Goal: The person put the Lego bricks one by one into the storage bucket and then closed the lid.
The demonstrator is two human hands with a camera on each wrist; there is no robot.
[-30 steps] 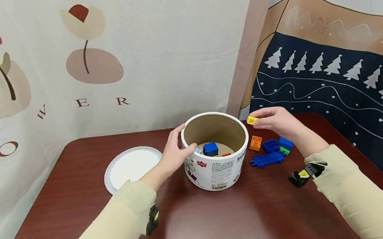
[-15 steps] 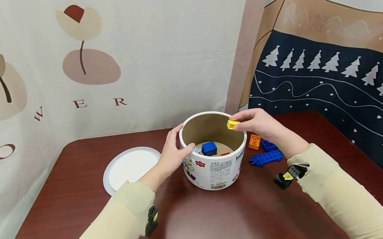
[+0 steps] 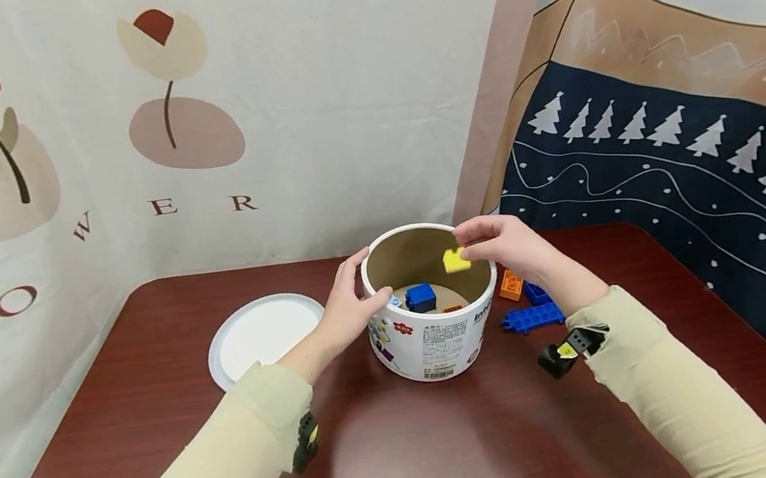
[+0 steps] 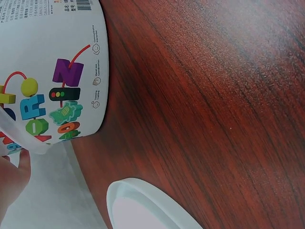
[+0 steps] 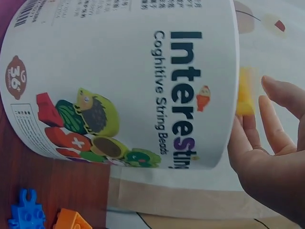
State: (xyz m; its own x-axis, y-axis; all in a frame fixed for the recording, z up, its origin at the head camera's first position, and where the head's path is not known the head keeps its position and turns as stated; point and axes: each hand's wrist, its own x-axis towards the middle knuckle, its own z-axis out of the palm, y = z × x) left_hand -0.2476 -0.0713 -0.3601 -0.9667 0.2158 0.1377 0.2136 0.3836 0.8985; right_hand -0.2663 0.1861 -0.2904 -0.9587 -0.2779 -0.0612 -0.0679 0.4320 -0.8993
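Observation:
A white round tub (image 3: 438,348) with printed pictures stands upright on the table, its top uncovered. At its left rim my left hand (image 3: 348,312) holds it, thumb across the rim and fingers along the outer side. My right hand (image 3: 509,247) is over the tub's right rim. By its fingertips a yellow toy brick (image 3: 456,260) hangs in the tub's mouth. In the right wrist view this yellow brick (image 5: 245,90) is blurred, and the fingers are spread, apart from it. Inside the tub lies a blue brick (image 3: 421,298), with a bit of something orange-red (image 3: 452,309) beside it.
Right of the tub lie an orange brick (image 3: 511,285), a dark blue brick (image 3: 536,294) and a long blue studded piece (image 3: 533,318). A white round lid (image 3: 265,335) lies left of the tub. Fabric with printed flowers and trees hangs behind the table.
My right hand has carried the yellow brick leftward from beside the tub to over its opening. The brick is now lower, and the fingers have let go. The left hand stays on the rim.

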